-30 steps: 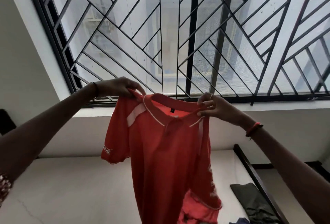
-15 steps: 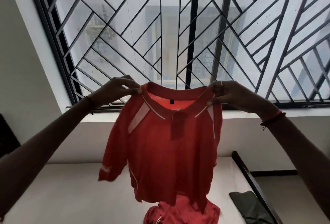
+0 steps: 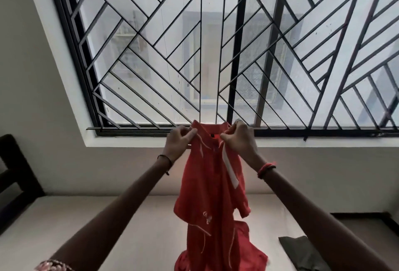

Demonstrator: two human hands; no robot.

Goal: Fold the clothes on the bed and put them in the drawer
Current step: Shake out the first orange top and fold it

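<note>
Dark wooden frame at left edge of bed. Left hand pinches red shirt at one side of collar, fingers curled on cloth. Shirt hangs in air over middle of bed, in front of window bars, sleeves drooping. Right hand grasps other side of collar, close to left hand. Dark green cloth lies at right edge of bed.
</note>
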